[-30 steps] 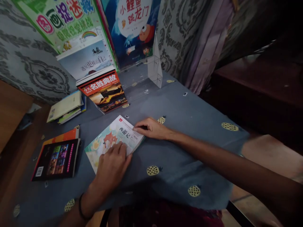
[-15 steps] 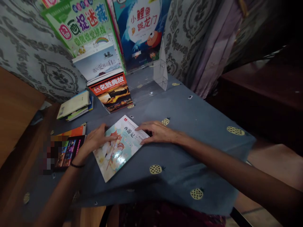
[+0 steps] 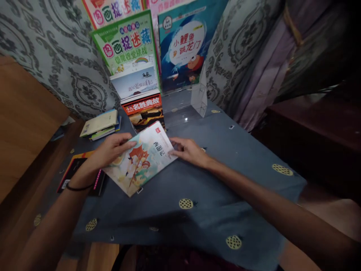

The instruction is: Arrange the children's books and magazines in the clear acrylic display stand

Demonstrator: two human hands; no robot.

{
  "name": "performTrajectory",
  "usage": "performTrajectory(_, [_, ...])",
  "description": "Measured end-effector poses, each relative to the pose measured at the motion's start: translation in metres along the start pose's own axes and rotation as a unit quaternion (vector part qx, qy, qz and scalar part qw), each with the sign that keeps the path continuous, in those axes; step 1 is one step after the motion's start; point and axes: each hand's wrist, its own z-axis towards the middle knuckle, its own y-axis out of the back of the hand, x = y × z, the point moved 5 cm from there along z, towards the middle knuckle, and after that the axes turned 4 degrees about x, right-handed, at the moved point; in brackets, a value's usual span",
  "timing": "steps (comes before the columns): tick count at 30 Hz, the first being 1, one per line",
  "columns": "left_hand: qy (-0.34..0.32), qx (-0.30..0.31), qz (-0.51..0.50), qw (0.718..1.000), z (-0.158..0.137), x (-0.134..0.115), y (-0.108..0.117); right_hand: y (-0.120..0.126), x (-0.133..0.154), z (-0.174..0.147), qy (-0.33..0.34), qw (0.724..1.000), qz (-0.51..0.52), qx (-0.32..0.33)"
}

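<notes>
The pale book [image 3: 145, 160] is between the two hands, over the near-middle of the cloth [image 3: 222, 188], its cover facing up and its corners pointing roughly away, right, near and left. The left hand [image 3: 114, 148] holds its left end, thumb over the cover and fingers closed narrowly along the far long edge; their tips are partly hidden. The right hand [image 3: 188, 150] pinches the right short edge, thumb on the cover and forefinger beside the far side of the edge. Whether the near corner touches the cloth, I cannot tell.

Room is tightest beyond the far corner, which overlaps the foot of the red book [image 3: 143, 109] in view; touching or apart is unclear. On the left, the left forearm passes over the black book [image 3: 76, 171], and the stack [image 3: 100, 124] lies just past the left hand. Behind the red book stand the blue-grey book [image 3: 135, 84] and the green book [image 3: 126, 41], with the teal book [image 3: 183, 56] upright to their right, near the end of the clear rack [image 3: 199, 98].

The widest stretch of cloth runs from the pale book rightward, under the right forearm, to the slanting right edge. A narrower strip lies between the near corner and the near edge.
</notes>
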Motion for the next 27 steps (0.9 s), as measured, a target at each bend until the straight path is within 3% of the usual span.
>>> performTrajectory(3, [-0.096,-0.090,0.216,0.967,-0.023,-0.043,0.010,0.019,0.010,0.017,0.038,0.997,0.039,-0.049])
performTrajectory(6, [-0.105,-0.091,0.344,0.929,-0.037,-0.046,-0.025,0.026,0.011,0.015,0.091,0.994,0.009,-0.051])
performTrajectory(10, [-0.147,0.026,0.350,0.925,-0.046,-0.018,-0.105,0.013,-0.005,-0.013,0.103,0.988,-0.083,0.079])
performTrajectory(11, [-0.158,0.024,0.360,0.919,-0.049,-0.014,-0.118,0.012,-0.009,-0.021,0.106,0.983,-0.105,0.105])
performTrajectory(16, [-0.190,-0.015,0.370,0.909,-0.060,-0.007,-0.139,0.009,0.001,-0.036,0.114,0.963,-0.198,0.146])
performTrajectory(19, [-0.210,-0.050,0.398,0.892,-0.068,-0.006,-0.148,-0.014,0.028,-0.029,0.134,0.958,-0.196,0.160])
performTrajectory(23, [-0.220,-0.134,0.452,0.854,-0.078,-0.005,-0.166,-0.070,0.067,-0.013,0.168,0.954,-0.087,0.234])
performTrajectory(27, [-0.212,-0.185,0.459,0.843,-0.083,-0.007,-0.174,-0.123,0.088,0.013,0.194,0.927,-0.062,0.315])
